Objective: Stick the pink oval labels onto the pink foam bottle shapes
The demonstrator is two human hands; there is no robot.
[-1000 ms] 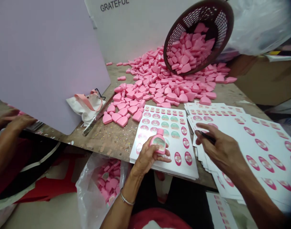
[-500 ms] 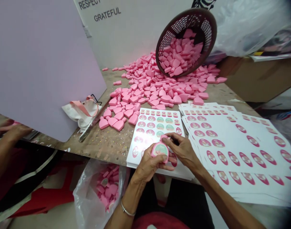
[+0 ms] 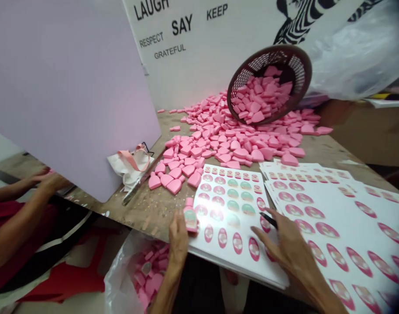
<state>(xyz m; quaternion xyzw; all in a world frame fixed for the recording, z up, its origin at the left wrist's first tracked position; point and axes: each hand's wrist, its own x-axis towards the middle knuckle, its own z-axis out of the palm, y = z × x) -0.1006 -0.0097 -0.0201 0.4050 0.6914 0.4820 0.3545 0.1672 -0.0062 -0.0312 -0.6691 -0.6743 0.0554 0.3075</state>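
Note:
My left hand (image 3: 178, 242) stands at the near edge of a sticker sheet (image 3: 219, 257), its fingers against a small pink bottle (image 3: 190, 216) with a printed label. The hand looks to be holding the bottle, though it is slightly blurred. My right hand (image 3: 286, 248) rests over the sheet's right side, with a black pen (image 3: 269, 220) held in its fingers. Round and oval labels fill the sheet. Further right lies a stack of similar sheets (image 3: 350, 226). Beyond both hands, a large heap of pink heart-shaped pieces (image 3: 219, 135) spreads over the worktable (image 3: 160, 218).
A tilted brown basket (image 3: 268, 83) spills pink pieces at the back. A co-worker's hands (image 3: 47, 179) reach past a lilac board (image 3: 65, 87) at left. Below the table edge, a plastic bag (image 3: 121, 283) holds pink pieces. A white cloth bag (image 3: 130, 168) lies by the board.
My right hand has left the bottle and moved right over the sheets, with the pen now visible. The bottle has dropped lower to the sheet's edge. The view has tilted upward.

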